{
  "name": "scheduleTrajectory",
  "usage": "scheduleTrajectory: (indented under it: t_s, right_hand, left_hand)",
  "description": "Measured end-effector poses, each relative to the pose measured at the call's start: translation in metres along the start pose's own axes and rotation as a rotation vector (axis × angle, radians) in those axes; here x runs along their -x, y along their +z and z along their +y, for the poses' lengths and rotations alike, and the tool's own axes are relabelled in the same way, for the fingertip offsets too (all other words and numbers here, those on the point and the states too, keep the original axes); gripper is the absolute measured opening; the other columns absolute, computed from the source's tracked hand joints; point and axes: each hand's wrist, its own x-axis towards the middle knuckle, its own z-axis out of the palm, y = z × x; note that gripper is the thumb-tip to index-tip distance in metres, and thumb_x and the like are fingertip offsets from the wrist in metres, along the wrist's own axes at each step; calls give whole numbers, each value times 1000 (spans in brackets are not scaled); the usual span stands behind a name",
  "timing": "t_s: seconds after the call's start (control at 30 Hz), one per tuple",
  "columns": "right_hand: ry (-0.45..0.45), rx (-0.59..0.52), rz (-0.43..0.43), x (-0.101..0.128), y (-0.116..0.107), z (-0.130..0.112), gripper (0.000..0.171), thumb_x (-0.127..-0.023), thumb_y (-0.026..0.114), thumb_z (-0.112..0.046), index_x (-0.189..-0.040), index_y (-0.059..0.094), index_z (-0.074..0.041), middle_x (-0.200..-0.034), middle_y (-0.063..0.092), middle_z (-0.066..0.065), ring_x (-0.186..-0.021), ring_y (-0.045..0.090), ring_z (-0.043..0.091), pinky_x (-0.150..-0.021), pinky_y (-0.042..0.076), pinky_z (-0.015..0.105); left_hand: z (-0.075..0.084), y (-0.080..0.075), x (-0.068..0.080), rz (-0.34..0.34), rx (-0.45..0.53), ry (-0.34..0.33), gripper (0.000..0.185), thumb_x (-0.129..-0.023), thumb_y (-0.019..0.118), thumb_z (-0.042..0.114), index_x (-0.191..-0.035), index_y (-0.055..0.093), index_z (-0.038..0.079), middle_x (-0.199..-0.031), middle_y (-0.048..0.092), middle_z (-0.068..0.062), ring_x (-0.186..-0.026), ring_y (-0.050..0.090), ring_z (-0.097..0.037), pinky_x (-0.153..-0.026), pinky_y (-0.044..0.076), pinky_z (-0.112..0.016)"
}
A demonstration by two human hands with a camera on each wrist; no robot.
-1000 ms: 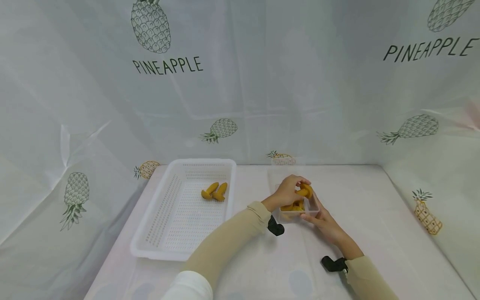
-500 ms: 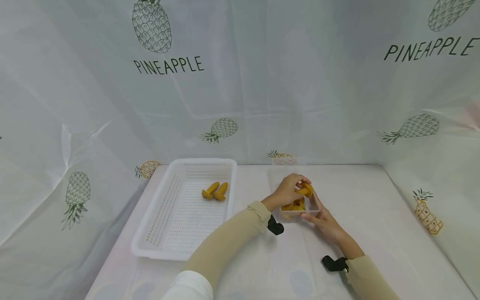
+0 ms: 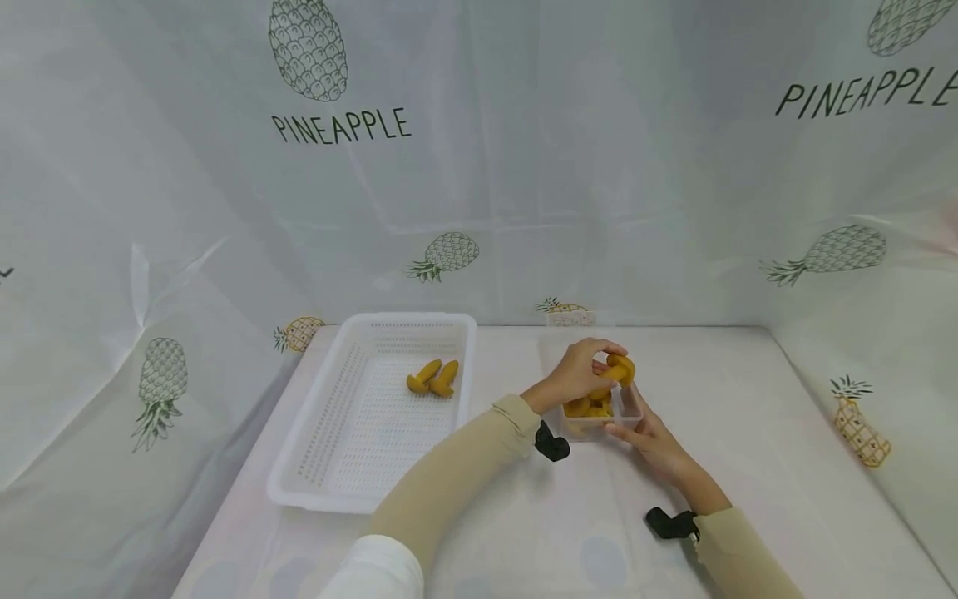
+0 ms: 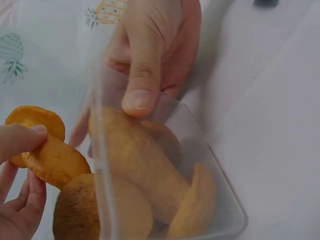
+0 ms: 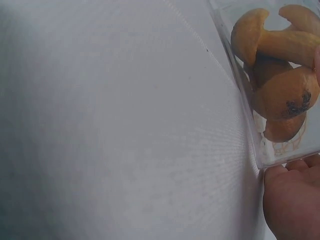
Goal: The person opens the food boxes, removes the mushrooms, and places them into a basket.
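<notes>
In the head view, my left hand (image 3: 572,374) pinches a yellow-brown mushroom (image 3: 621,371) between thumb and fingers, just above a clear plastic box (image 3: 629,408). The box holds several similar mushrooms (image 3: 587,407), heaped toward its left part. My right hand (image 3: 659,449) grips the box at its right end. Seen from the left wrist, the right thumb (image 4: 142,90) presses on the box wall, while the pinched mushroom (image 4: 60,159) shows its stem and cap outside the wall. The right wrist view has part of the right hand (image 5: 295,200) under the box edge.
A white perforated basket (image 3: 329,416) stands on the left of the table, with two mushrooms (image 3: 443,380) near its right wall. A clear plastic panel (image 3: 551,349) lies behind the box. Pineapple-printed sheeting (image 3: 509,166) hangs behind the table. Each wrist carries a black device (image 3: 671,523).
My left hand has lifted the mushroom slightly and shifted it a little to the right. The right hand keeps its grip on the box. The head view has shifted slightly.
</notes>
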Motion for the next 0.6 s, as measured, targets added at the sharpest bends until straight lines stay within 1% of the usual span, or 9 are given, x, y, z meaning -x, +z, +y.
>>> scheduleTrajectory:
  t_s: [0.07, 0.13, 0.27, 0.33, 0.4, 0.5, 0.6]
  right_hand:
    - [-7, 15, 0, 0, -1, 0, 99, -99, 62, -7, -157, -19, -15, -162, -18, 21, -146, -18, 42, -109, 8, 72]
    - [-13, 41, 7, 0, -1, -1, 99, -99, 63, -8, -158, -16, -19, -163, -16, 20, -146, -17, 41, -110, 8, 71]
    - [-22, 76, 22, 0, 0, 0, 96, -99, 63, -10, -160, -9, -27, -165, -12, 15, -148, -16, 37, -109, 3, 72]
    - [-26, 77, 20, 0, 1, 0, 95, -99, 63, -9, -161, -7, -29, -165, -10, 13, -148, -16, 37, -108, 0, 75]
    - [-31, 71, 17, 0, 2, 1, 95, -99, 63, -9, -161, -6, -29, -165, -10, 12, -148, -17, 37, -106, -3, 77]
    - [-36, 68, 17, 0, 3, -1, 95, -99, 63, -8, -161, -6, -26, -165, -10, 12, -148, -18, 38, -103, -5, 79]
    - [-41, 71, 25, 1, 2, -2, 95, -98, 64, -7, -161, -6, -24, -166, -10, 12, -148, -18, 37, -104, -6, 78]
  left_hand:
    - [1, -2, -1, 4, 23, -8, 44, -87, 75, -4, -129, 64, 5, -126, 60, -9, -93, 65, -9, -80, 51, -11]
    - [2, -5, -2, 12, 44, -12, 45, -86, 75, -4, -129, 64, 5, -126, 60, -8, -92, 65, -8, -80, 52, -12]
    - [2, -10, -2, 39, 82, -22, 47, -86, 76, -3, -130, 64, 5, -127, 60, -6, -93, 65, -8, -79, 53, -13]
    - [3, -12, -3, 56, 109, -29, 48, -85, 77, -2, -130, 65, 7, -129, 60, -4, -95, 65, -8, -79, 53, -14]
    - [6, -15, -3, 73, 152, -39, 48, -85, 78, -2, -130, 65, 9, -129, 61, -3, -95, 65, -8, -79, 54, -15]
    - [10, -21, -4, 88, 226, -50, 49, -84, 79, 0, -130, 66, 11, -129, 61, 0, -95, 65, -7, -80, 55, -18]
    - [15, -28, -4, 98, 268, -47, 49, -84, 80, 2, -130, 66, 11, -128, 62, 1, -95, 65, -7, -81, 55, -20]
